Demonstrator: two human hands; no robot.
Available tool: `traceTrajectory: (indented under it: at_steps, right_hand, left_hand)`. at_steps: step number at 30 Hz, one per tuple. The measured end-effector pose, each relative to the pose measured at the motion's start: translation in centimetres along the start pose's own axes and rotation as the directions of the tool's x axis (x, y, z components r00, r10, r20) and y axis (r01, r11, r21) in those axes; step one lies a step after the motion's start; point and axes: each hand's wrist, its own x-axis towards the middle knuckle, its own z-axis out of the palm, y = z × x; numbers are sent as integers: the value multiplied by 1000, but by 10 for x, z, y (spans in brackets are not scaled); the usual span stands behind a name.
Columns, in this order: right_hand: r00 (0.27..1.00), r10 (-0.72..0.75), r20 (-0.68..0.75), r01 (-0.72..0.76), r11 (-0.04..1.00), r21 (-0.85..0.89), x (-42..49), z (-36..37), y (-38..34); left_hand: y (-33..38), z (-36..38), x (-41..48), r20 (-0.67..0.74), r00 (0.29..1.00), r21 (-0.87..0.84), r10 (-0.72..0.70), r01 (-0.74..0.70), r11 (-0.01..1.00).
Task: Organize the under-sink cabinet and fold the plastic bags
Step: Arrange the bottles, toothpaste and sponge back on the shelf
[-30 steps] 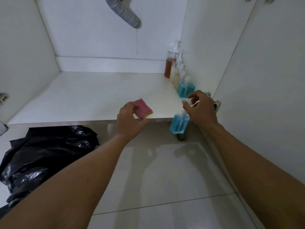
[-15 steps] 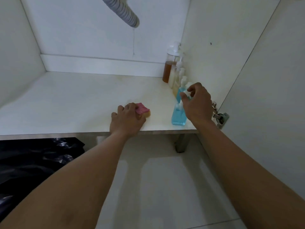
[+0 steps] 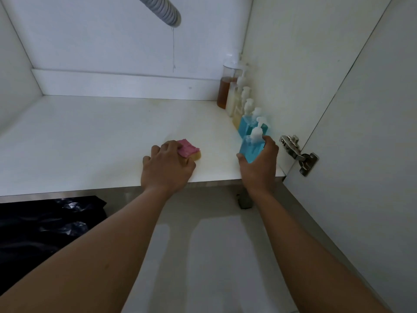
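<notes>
the right hand [image 3: 259,163] is wrapping its grip around a square clear pump bottle of blue liquid [image 3: 252,148], fingers on its far side and thumb at its near corner, holding it at the front right of the white cabinet shelf [image 3: 101,136]. whether the bottle's base is resting on the shelf or hanging just above it cannot be told. the left hand [image 3: 168,167] is pressing its grip down on a pink-topped yellow sponge [image 3: 189,150], which is lying flat on the shelf near the front edge, at nine o'clock from the bottle and apart from it.

at twelve o'clock from the held bottle, a row of pump bottles [image 3: 242,102] is standing along the right cabinet wall [image 3: 293,53]: a second blue one nearest, pale yellow ones behind it, and a tall amber one at the back corner. a grey corrugated drain hose [image 3: 164,10] is hanging at the top. a crumpled black plastic bag [image 3: 45,224] is lying on the floor at seven o'clock, not yet folded.

the step in hand is judged to be seating the blue bottle at the front end of the row. to do it well, the bottle should be kept upright, slid toward one o'clock until it is just beside its blue neighbour and close to the wall, clear of the metal door hinge [image 3: 297,152], and the pump head left unpressed. the grip should be opened only once the base is sitting flat.
</notes>
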Motion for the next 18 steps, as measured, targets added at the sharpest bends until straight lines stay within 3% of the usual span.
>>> traceTrajectory:
  at_steps: [8,14,18]
  right_hand:
    - [997,-49,56,64,945,-320,41,5,6]
    - [994,-113,1,110,965,-238,37,10,-1]
    - [986,-111,121,141,949,-281,47,9,-4]
  left_hand:
    - [-3,2,1,-6,1000,-6,15,-15,1000]
    - [-3,3,0,-2,1000,-12,7,-7,1000]
    - [-3,4,0,-6,1000,-2,6,-6,1000]
